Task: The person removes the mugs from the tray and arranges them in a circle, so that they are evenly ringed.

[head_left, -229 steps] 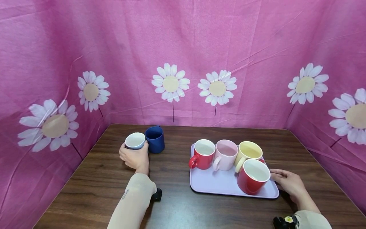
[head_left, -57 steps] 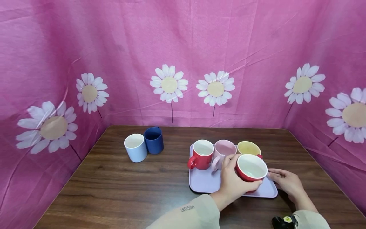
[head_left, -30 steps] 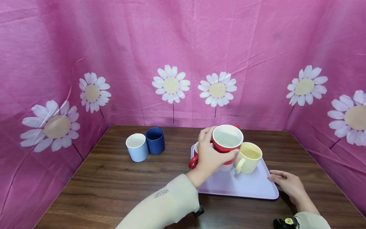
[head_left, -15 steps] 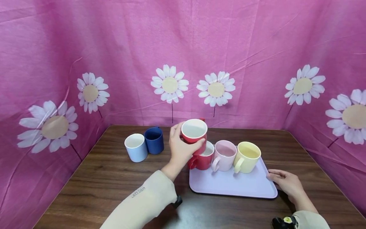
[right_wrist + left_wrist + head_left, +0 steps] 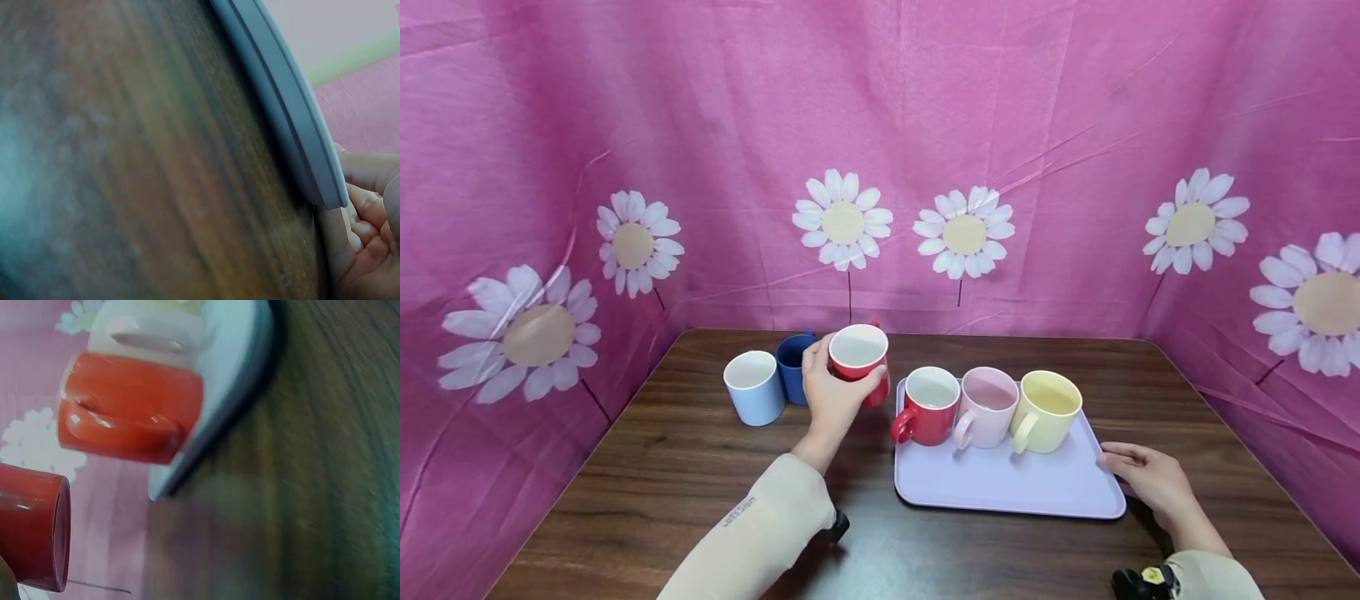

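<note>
In the head view my left hand (image 5: 833, 400) grips a red mug (image 5: 880, 390) with a white inside, fingers on its left and thumb at the near side. It is held upright above the table, left of the tray; its base shows in the left wrist view, apart from the wood. My right hand (image 5: 1153, 477) holds the right edge of a lilac tray (image 5: 1000, 487), thumb by the rim. On the tray's back half stand another red mug (image 5: 931, 421), a pink mug (image 5: 992, 417) and a yellow mug (image 5: 1051, 425), handles toward me.
A light blue mug (image 5: 756, 400) and a dark blue mug (image 5: 792, 367) stand side by side at the back left; my left hand partly hides the dark one. The brown wooden table (image 5: 647, 467) ends at a pink curtain (image 5: 737, 167) with daisies.
My left hand let go of the light blue mug, gripped the red mug at the tray's front right, lifted it and carried it leftward over the other mugs. My right hand stayed at the tray's edge.
</note>
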`<act>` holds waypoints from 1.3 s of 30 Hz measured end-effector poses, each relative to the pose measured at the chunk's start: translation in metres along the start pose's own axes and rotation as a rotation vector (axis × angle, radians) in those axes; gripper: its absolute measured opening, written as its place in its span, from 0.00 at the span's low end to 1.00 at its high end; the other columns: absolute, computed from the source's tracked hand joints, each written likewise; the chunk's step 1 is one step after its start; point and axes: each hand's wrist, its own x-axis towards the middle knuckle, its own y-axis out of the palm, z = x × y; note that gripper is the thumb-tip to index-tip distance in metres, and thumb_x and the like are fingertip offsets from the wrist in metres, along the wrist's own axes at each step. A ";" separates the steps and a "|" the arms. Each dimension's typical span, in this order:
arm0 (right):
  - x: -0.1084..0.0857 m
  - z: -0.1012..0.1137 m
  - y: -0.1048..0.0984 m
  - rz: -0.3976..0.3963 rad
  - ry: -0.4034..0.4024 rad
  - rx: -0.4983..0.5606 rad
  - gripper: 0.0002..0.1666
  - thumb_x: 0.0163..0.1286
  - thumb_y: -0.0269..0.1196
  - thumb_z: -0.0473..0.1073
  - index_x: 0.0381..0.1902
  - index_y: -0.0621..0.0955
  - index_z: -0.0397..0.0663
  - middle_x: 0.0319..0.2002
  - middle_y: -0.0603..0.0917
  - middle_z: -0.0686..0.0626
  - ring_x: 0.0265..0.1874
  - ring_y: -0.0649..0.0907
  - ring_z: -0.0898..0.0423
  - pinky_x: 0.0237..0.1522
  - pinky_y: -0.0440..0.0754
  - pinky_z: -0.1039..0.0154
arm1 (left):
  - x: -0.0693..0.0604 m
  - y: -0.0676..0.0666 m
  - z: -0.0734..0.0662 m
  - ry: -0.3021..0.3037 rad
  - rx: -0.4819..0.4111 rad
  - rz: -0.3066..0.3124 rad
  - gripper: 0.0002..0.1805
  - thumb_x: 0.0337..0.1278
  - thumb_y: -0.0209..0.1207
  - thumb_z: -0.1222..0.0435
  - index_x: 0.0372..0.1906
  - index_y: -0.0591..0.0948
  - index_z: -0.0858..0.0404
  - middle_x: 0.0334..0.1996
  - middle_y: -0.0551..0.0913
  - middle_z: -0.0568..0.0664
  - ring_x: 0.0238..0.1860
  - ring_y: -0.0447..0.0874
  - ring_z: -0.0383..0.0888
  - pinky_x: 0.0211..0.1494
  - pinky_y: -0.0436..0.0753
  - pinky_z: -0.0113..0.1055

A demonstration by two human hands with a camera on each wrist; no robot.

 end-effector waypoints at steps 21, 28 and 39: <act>0.000 0.000 -0.001 0.003 -0.004 -0.011 0.37 0.64 0.65 0.50 0.57 0.71 0.22 0.43 0.84 0.37 0.31 0.80 0.69 0.37 0.83 0.62 | -0.024 0.020 0.037 -0.180 0.182 -0.140 0.39 0.28 0.78 0.55 0.53 0.76 0.62 0.51 0.71 0.57 0.56 0.64 0.54 0.54 0.74 0.51; -0.001 -0.001 0.000 0.000 -0.012 -0.003 0.37 0.65 0.65 0.50 0.58 0.71 0.22 0.43 0.84 0.37 0.31 0.80 0.69 0.36 0.83 0.63 | -0.028 0.029 0.037 -0.235 0.151 -0.224 0.40 0.27 0.79 0.57 0.54 0.76 0.64 0.51 0.71 0.58 0.56 0.63 0.55 0.54 0.73 0.53; 0.001 -0.003 0.000 -0.004 -0.012 -0.021 0.38 0.64 0.65 0.51 0.57 0.71 0.23 0.44 0.83 0.36 0.32 0.80 0.69 0.36 0.83 0.63 | -0.028 0.043 0.043 -0.272 0.154 -0.363 0.45 0.23 0.80 0.57 0.57 0.73 0.64 0.54 0.69 0.59 0.58 0.62 0.56 0.56 0.70 0.53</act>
